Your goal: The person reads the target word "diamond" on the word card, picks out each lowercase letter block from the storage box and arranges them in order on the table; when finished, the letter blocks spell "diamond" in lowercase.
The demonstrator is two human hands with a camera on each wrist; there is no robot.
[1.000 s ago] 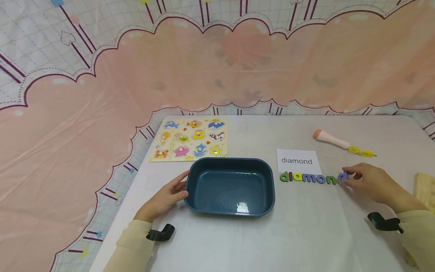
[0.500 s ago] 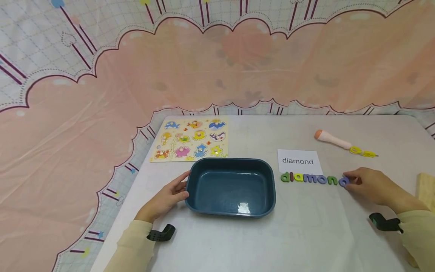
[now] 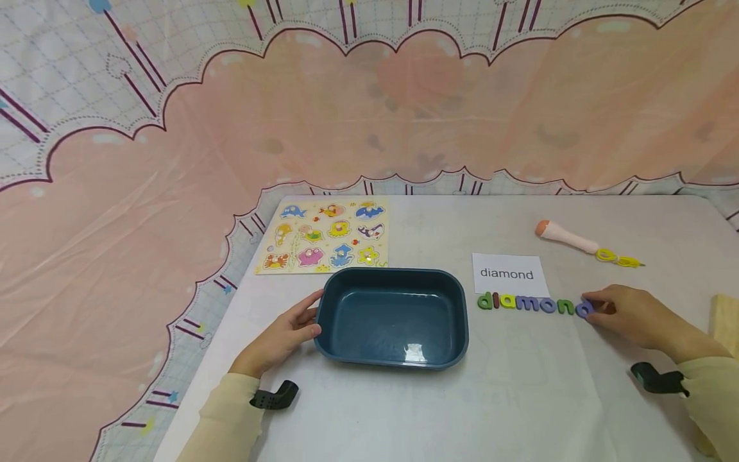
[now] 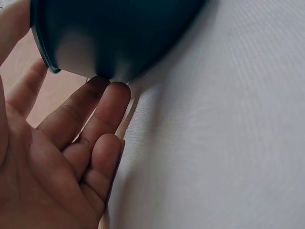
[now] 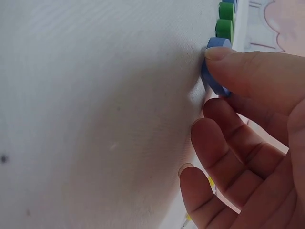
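Observation:
My left hand [image 3: 280, 333] rests against the left end of a dark teal rectangular tub [image 3: 392, 321]. In the left wrist view its fingers [image 4: 112, 107] lie loosely bent by the tub's outer wall. At the right, my right hand [image 3: 641, 321] pinches a blue-purple letter d [image 3: 584, 309] between thumb and forefinger; its stem is mostly covered by the fingers. The letter is at the right end of a row of coloured letters [image 3: 526, 303] spelling "diamon". Close up, the right wrist view shows the thumb on the blue letter [image 5: 219, 43], beside a green letter [image 5: 225, 28].
A white card [image 3: 508, 274] printed "diamond" lies just behind the letters. A sea-animal puzzle board [image 3: 297, 244] is behind the tub. Farther right lie a pink microphone-like toy [image 3: 568, 236] with a yellow cord [image 3: 618, 258] and a wooden piece [image 3: 724, 324] at the edge.
Over the last second, my right hand has brought the letter d slightly down, in line beside the n, and now keeps still. My left hand has stayed at the tub.

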